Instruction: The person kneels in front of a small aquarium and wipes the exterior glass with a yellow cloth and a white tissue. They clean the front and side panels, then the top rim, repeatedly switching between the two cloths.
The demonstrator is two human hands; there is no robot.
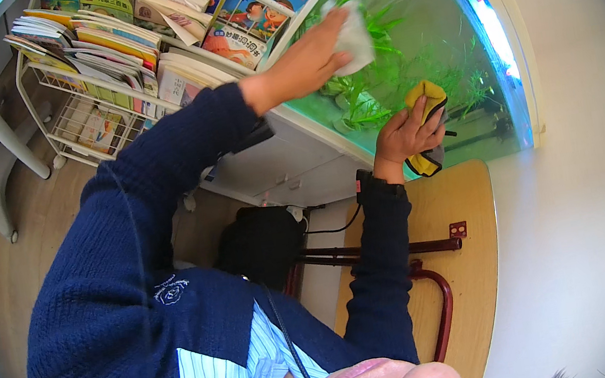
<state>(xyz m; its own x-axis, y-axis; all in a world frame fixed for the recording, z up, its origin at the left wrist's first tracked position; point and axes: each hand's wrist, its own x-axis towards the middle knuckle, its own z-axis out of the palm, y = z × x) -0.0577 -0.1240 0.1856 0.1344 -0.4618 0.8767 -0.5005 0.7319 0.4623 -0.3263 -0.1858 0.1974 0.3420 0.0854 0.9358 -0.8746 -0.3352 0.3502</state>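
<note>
My left hand (301,63) holds a white cloth or wad of tissue (355,40) against the glass of a fish tank (417,13); the white piece is slightly blurred. Lower and to the right, my right hand (409,135) grips a folded yellow and grey cloth with black edging (425,97), also at the glass. Green water plants (364,109) show behind the pane, and a bright light glows along one side of the tank. Both forearms are in dark blue knitted sleeves. A black device is strapped at my right wrist.
Left of the tank, a white wire rack (37,82) is filled with children's books. Under the tank stands a pale cabinet (275,163). A wooden tabletop (469,281) with dark red metal legs leans near the wall. A black item (258,242) and a cable lie below my arms.
</note>
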